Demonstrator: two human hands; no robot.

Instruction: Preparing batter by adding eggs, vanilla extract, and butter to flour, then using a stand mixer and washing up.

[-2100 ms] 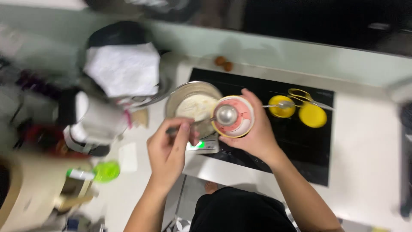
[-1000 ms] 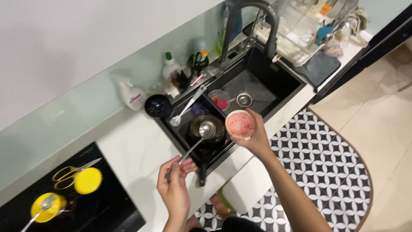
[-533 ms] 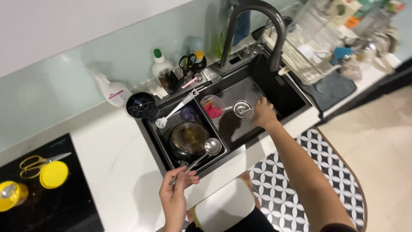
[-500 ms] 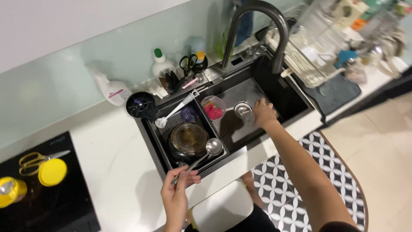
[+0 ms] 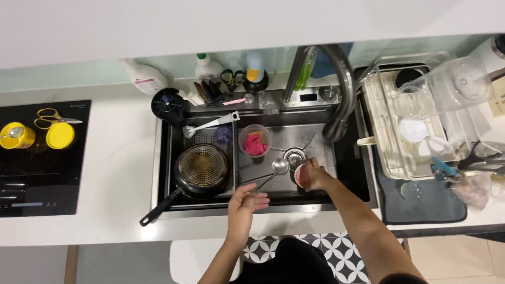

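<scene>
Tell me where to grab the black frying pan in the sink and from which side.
Grip the frying pan by its long black handle, coming from the counter's front edge. The handle sticks out toward the lower left over the sink rim, free of the other dishes, while the bowl sits deep in the basin.

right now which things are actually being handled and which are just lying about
Handled: small pink-rimmed cup in right hand; long metal ladle in left hand; black sink.

Lying about: black frying pan, yellow-handled scissors, clear dish rack.
</scene>
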